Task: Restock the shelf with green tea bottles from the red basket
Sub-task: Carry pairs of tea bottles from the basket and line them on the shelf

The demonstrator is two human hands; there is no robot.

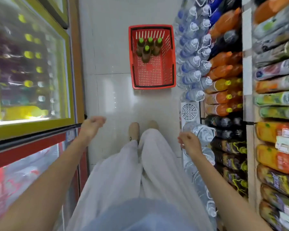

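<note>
Four green tea bottles (148, 49) stand in the red basket (153, 84) at 12 o'clock; left hand (92, 126) and right hand (189, 142) hang loosely curled, holding nothing, so restocking remains.

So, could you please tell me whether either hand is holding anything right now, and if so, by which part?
Nothing is held: the left hand and right hand are both empty, and four green tea bottles stand in the red basket.

Bare floor (113, 55) runs open up the middle of the frame to the red basket (153, 84). Its top is uncovered; four green tea bottles (148, 49) crowd its far end, the near half free. Fridge doors (32, 80) wall my left, packed shelves (240, 97) my right.
</note>
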